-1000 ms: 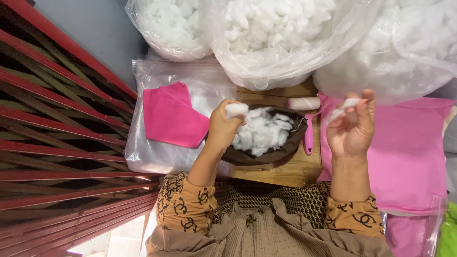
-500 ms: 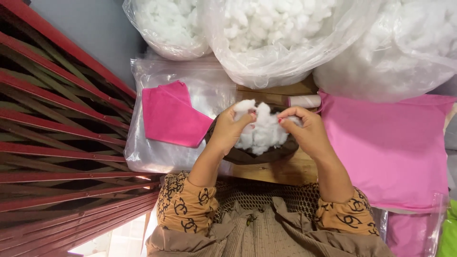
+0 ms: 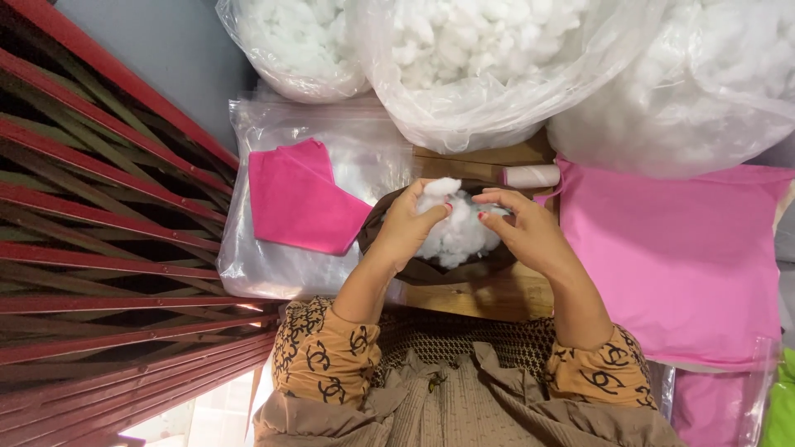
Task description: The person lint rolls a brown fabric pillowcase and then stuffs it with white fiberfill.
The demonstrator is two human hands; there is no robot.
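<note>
- White stuffing [image 3: 455, 236] fills the dark pouch [image 3: 431, 269] on the table [image 3: 497, 302].
- Left hand [image 3: 406, 228] fingers pinch a tuft [image 3: 439, 189]; right hand [image 3: 530, 232] hovers half-curled, empty.
- Best pressed in small, evenly, while steadying the rim.
</note>
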